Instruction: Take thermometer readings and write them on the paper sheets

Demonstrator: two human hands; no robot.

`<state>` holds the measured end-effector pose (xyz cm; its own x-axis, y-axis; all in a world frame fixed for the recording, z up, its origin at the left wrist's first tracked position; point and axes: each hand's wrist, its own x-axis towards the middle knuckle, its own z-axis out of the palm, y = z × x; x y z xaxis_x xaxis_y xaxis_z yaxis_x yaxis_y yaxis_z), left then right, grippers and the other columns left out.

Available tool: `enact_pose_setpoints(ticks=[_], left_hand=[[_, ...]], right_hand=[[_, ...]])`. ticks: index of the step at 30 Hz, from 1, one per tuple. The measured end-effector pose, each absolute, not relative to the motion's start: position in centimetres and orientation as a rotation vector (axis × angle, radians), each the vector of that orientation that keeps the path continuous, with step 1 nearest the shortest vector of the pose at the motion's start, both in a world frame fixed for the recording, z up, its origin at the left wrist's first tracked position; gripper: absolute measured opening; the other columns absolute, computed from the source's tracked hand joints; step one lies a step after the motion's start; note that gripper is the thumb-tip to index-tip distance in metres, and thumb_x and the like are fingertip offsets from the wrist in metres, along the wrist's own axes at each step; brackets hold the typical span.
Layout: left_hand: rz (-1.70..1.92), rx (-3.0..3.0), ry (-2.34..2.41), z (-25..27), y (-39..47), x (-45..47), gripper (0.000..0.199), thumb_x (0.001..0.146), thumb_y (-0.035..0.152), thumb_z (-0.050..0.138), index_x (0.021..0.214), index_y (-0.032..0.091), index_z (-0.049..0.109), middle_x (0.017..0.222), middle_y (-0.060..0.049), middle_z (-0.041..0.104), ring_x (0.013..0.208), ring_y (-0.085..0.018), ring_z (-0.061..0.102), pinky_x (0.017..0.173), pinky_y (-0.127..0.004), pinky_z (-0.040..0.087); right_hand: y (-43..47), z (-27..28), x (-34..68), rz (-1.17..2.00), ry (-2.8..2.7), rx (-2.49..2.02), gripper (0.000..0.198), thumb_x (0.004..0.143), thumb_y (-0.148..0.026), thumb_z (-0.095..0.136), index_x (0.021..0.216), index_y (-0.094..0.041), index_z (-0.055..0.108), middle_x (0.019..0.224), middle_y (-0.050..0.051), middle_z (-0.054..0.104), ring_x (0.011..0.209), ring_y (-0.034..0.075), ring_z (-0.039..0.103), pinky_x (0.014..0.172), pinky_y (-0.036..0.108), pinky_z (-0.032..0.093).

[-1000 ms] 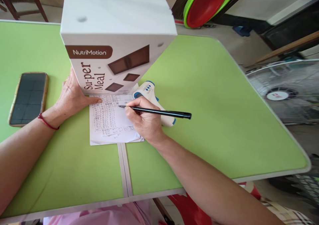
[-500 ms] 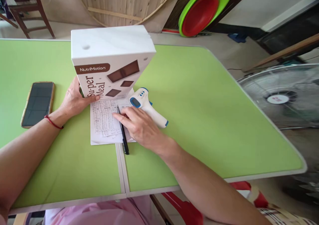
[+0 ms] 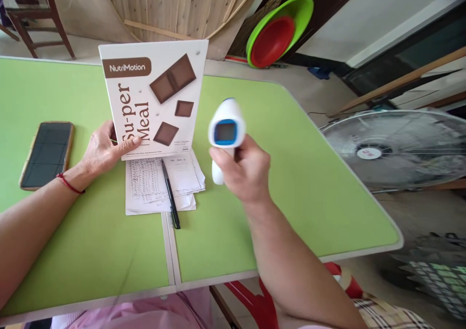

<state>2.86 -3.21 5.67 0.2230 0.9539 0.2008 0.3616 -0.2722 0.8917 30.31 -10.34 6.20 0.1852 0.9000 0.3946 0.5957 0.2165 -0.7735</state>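
Observation:
My left hand (image 3: 105,147) grips the lower left corner of a white NutriMotion box (image 3: 171,120), its thumb lying across the front. The box's printed front, with brown chocolate pieces, faces me. In my right hand (image 3: 251,171) is a white and blue infrared thermometer (image 3: 226,130), raised above the table with its small screen turned toward me. My fingers are closed round its handle. Handwritten papers (image 3: 189,173) lie below the box, partly covered by it. A black pen (image 3: 170,193) rests across them.
A phone (image 3: 47,154) lies on the green table (image 3: 291,193) at the left. Beyond the right edge stands a large fan (image 3: 371,152). Green and red basins (image 3: 302,16) lean at the back, near a wooden round panel (image 3: 174,8). A chair (image 3: 40,18) is far left.
My right hand has picked up the thermometer from beside the papers, lifting it to the right. The box has tilted so its front shows more fully.

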Motion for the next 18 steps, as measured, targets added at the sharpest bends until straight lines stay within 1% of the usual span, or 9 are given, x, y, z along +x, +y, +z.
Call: enact_pose_setpoints(ticks=[1, 3, 5, 7, 9, 12, 18], left_hand=[[1.019, 1.775, 1.22, 5.6, -3.2, 2.9, 0.067, 0.071, 0.077, 0.075, 0.104, 0.019, 0.068, 0.108, -0.012, 0.073, 0.099, -0.039, 0.067, 0.083, -0.053, 0.056], [0.986, 1.773, 1.229, 5.4, -3.3, 2.9, 0.069, 0.07, 0.078, 0.074, 0.105, 0.019, 0.066, 0.107, -0.012, 0.072, 0.098, -0.039, 0.067, 0.082, -0.053, 0.055], [0.948, 1.771, 1.257, 5.4, -3.3, 2.9, 0.073, 0.068, 0.08, 0.075, 0.107, 0.02, 0.064, 0.106, -0.013, 0.071, 0.097, -0.039, 0.067, 0.081, -0.054, 0.054], [0.928, 1.778, 1.279, 5.4, -3.3, 2.9, 0.074, 0.066, 0.08, 0.075, 0.106, 0.02, 0.062, 0.105, -0.013, 0.07, 0.096, -0.039, 0.066, 0.079, -0.054, 0.053], [0.923, 1.795, 1.283, 5.4, -3.2, 2.9, 0.072, 0.066, 0.082, 0.074, 0.103, 0.021, 0.061, 0.102, -0.012, 0.07, 0.094, -0.039, 0.066, 0.077, -0.053, 0.052], [0.919, 1.816, 1.274, 5.5, -3.2, 3.0, 0.069, 0.068, 0.082, 0.072, 0.1, 0.022, 0.061, 0.099, -0.011, 0.069, 0.092, -0.038, 0.066, 0.075, -0.051, 0.052], [0.913, 1.834, 1.275, 5.5, -3.2, 3.0, 0.069, 0.068, 0.083, 0.071, 0.1, 0.023, 0.061, 0.1, -0.011, 0.07, 0.092, -0.038, 0.066, 0.073, -0.051, 0.052]], right_hand=[[-11.0, 6.3, 29.5, 0.453, -1.464, -1.32, 0.029, 0.081, -0.052, 0.062, 0.083, -0.024, 0.061, 0.068, 0.002, 0.062, 0.058, 0.017, 0.054, 0.053, 0.033, 0.046], [-12.3, 6.3, 27.8, 0.699, -1.445, -1.084, 0.03, 0.083, -0.054, 0.06, 0.083, -0.024, 0.061, 0.067, 0.001, 0.061, 0.058, 0.017, 0.055, 0.05, 0.033, 0.048], [-13.4, 5.8, 26.3, 0.961, -1.473, -1.004, 0.026, 0.084, -0.049, 0.062, 0.081, -0.023, 0.061, 0.066, 0.0, 0.06, 0.059, 0.016, 0.055, 0.052, 0.032, 0.049], [-13.9, 5.3, 25.2, 1.102, -1.448, -1.038, 0.024, 0.085, -0.045, 0.064, 0.078, -0.022, 0.059, 0.064, -0.002, 0.056, 0.058, 0.014, 0.052, 0.053, 0.03, 0.047], [-14.0, 4.9, 24.7, 1.161, -1.385, -1.103, 0.027, 0.084, -0.046, 0.066, 0.076, -0.022, 0.057, 0.064, -0.003, 0.053, 0.059, 0.012, 0.05, 0.054, 0.029, 0.046], [-13.7, 4.6, 24.7, 1.235, -1.302, -1.118, 0.036, 0.082, -0.055, 0.067, 0.074, -0.023, 0.055, 0.063, -0.003, 0.051, 0.059, 0.012, 0.048, 0.053, 0.028, 0.044], [-13.3, 5.1, 25.0, 1.304, -1.298, -1.118, 0.044, 0.077, -0.064, 0.069, 0.071, -0.023, 0.056, 0.06, -0.003, 0.048, 0.056, 0.012, 0.045, 0.05, 0.028, 0.042]])
